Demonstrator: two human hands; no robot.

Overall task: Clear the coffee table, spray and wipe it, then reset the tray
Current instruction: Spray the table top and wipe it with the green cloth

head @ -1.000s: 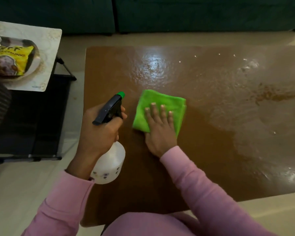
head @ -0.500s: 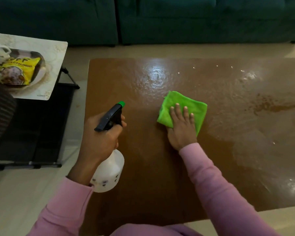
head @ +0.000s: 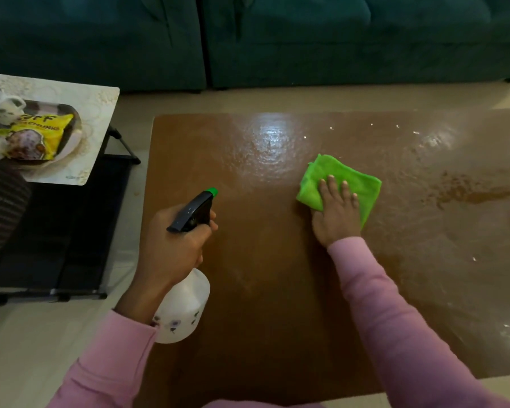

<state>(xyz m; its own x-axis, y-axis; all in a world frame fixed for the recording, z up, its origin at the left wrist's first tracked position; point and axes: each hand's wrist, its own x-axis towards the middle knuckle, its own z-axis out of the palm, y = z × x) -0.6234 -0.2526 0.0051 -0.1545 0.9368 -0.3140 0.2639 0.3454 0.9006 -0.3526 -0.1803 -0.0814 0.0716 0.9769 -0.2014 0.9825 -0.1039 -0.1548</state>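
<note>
The brown coffee table [head: 262, 334] fills the middle of the view, glossy and wet towards the back and right. My right hand [head: 336, 213] presses flat on a folded green cloth [head: 357, 181] near the table's centre. My left hand [head: 171, 245] grips a white spray bottle [head: 183, 307] with a dark trigger head and green nozzle, held above the table's left edge. The tray [head: 68, 125] sits on a side stand at the far left, carrying a yellow snack packet [head: 39, 134] and white cups [head: 6, 108].
A dark green sofa [head: 277, 39] runs along the back, behind the table. A black folding stand [head: 71, 237] is left of the table, on pale floor. A darker wet patch [head: 468, 192] marks the table's right side.
My right hand has slid the green cloth to the right and slightly away across the table. The left hand with the spray bottle has stayed about where it was.
</note>
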